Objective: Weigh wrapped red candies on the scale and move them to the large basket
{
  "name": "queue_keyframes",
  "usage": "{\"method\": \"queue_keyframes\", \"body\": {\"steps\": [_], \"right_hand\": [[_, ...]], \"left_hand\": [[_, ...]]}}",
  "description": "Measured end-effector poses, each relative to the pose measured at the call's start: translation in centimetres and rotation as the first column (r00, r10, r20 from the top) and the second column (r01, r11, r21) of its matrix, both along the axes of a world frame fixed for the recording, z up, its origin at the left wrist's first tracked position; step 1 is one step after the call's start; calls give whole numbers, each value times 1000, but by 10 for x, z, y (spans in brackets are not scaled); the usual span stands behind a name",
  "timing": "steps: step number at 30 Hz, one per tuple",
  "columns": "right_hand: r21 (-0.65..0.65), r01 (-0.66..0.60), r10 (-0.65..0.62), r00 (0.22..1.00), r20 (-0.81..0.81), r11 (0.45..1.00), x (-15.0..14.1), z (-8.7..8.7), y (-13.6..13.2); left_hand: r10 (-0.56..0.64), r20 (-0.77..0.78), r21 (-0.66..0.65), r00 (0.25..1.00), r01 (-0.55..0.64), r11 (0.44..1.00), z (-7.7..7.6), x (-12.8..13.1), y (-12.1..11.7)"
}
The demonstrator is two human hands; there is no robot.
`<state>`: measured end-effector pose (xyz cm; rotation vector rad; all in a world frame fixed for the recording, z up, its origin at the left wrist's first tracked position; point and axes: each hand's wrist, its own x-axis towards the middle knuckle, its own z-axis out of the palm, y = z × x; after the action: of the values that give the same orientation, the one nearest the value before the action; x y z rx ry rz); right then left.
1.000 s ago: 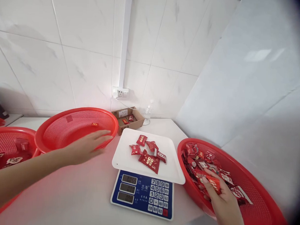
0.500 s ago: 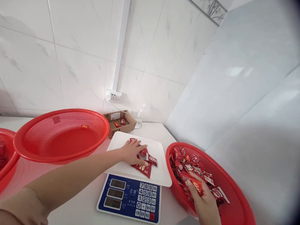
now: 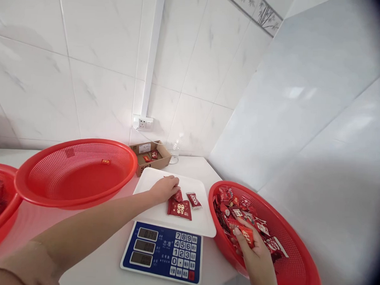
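Right: 3 red candy packets [image 3: 179, 210] lie on the white plastic tray [image 3: 201, 224], which sits on the digital weighing scale [image 3: 161, 251]. The left hand [image 3: 165, 189] is over the tray with its fingers curled down, its tips just beside the nearest packet. Its grip is narrow; whether it holds anything cannot be told from this view.

To the right of the scale, the right hand [image 3: 248, 248] is inside a red mesh basket [image 3: 285, 218] heaped with similar packets. Its grip is closed on 1 red wrapped packet [image 3: 246, 236], pinched between thumb and fingers.

To the left of the scale stands a large red mesh basket [image 3: 84, 141], with 1 small packet [image 3: 106, 161] inside. Beyond it, cut off by the frame edge, is a 3rd basket [image 3: 5, 171] containing packets. Behind the scale are a cardboard box [image 3: 144, 168] holding small red packets and a clear plastic bottle [image 3: 176, 148]. All of this stands on a white bench [image 3: 104, 264].
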<state>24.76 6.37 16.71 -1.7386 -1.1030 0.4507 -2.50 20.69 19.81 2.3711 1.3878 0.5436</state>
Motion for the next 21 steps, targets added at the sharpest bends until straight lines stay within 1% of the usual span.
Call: {"method": "queue_keyframes", "body": {"steps": [4, 6, 9, 12, 15, 17, 19, 21], "right_hand": [[-19, -14, 13, 999, -53, 1000, -2, 1, -1], [-9, -16, 16, 999, -42, 1000, -1, 0, -1], [19, -6, 5, 1000, 24, 1000, 1, -3, -1], [43, -9, 6, 998, 62, 999, 3, -5, -1], [32, -4, 2, 998, 68, 999, 4, -5, 0], [17, -3, 2, 998, 63, 1000, 3, -5, 0], [16, -1, 0, 998, 58, 1000, 2, -3, -1], [19, -3, 2, 999, 43, 1000, 0, -2, -1]], "left_hand": [[77, 117, -33, 990, -74, 997, 4, -6, 3], [125, 176, -70, 977, -114, 991, 9, -13, 2], [191, 249, -114, 950, -167, 979, 22, -27, -3], [231, 285, -111, 931, -207, 972, 42, -49, -10], [251, 249, -47, 935, -248, 968, 63, -80, -18], [275, 189, 50, 943, -288, 956, 73, -106, -22], [320, 116, 154, 940, -336, 929, 76, -135, -24], [379, 34, 214, 925, -377, 901, 73, -162, -24]]}}
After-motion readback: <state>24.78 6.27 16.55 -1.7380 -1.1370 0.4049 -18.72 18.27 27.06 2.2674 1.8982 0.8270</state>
